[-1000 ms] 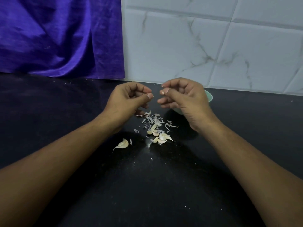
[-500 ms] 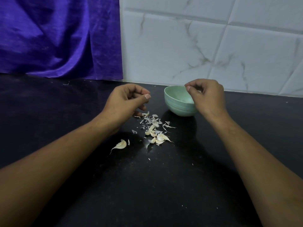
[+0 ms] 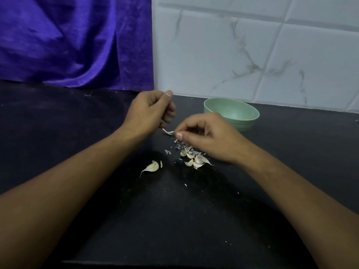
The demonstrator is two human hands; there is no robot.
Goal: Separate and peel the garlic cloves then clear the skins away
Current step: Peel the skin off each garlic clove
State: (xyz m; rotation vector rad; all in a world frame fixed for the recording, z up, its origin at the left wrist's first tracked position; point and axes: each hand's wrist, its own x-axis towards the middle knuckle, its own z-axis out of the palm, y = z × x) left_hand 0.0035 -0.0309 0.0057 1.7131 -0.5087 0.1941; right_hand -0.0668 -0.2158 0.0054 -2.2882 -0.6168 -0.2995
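Black desk (image 3: pixel 174 220): my right hand (image 3: pixel 209 136) pinches a garlic skin (image 3: pixel 168 132); left hand (image 3: pixel 147 111) is curled, contents I cannot tell.

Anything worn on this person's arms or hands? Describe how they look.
The left forearm and right forearm are bare to the frame edge: no sleeves, watch or bracelet. The left hand and right hand wear no gloves or visible rings; thumbnails look short and unpainted.

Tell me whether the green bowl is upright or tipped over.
Upright. The green bowl stands on its base on the black counter, its open rim facing up behind the right hand.
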